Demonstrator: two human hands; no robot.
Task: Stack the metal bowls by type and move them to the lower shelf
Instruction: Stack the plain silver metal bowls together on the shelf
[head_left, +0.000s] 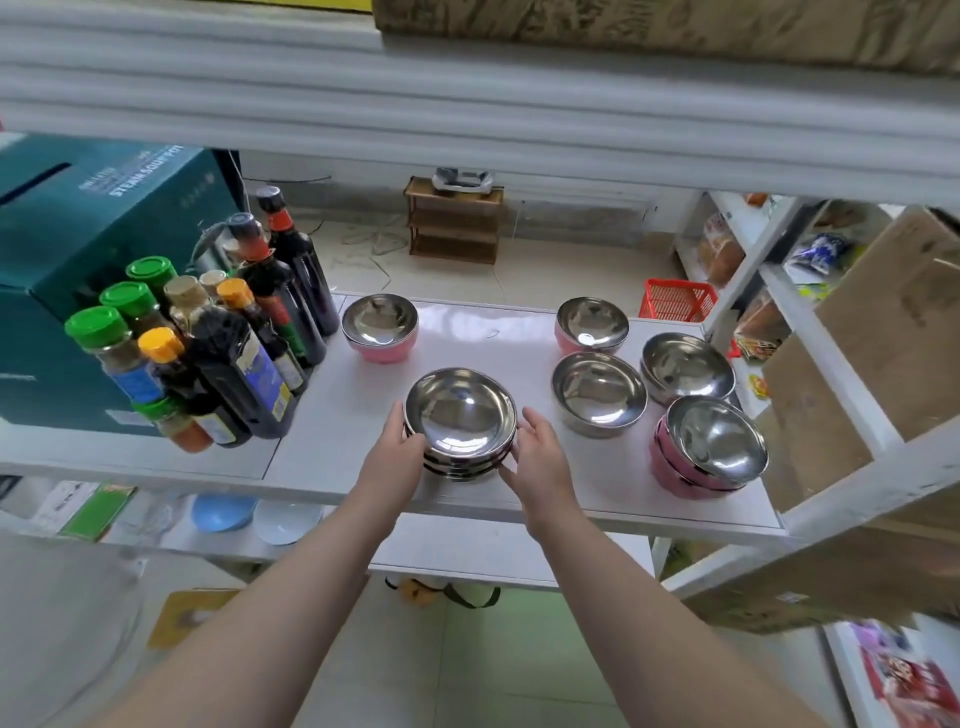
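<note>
A stack of plain steel bowls sits near the front of the white shelf. My left hand cups its left side and my right hand its right side; both grip the stack. Two more plain steel bowls stand to the right. Pink-sided steel bowls rest at the back left, back right, and as a tilted stack at the front right. The lower shelf shows below the front edge.
Sauce and spice bottles crowd the shelf's left part, in front of a teal box. Blue and white dishes lie on the lower shelf at left. A cardboard box fills the right-hand rack. The upper shelf's edge hangs overhead.
</note>
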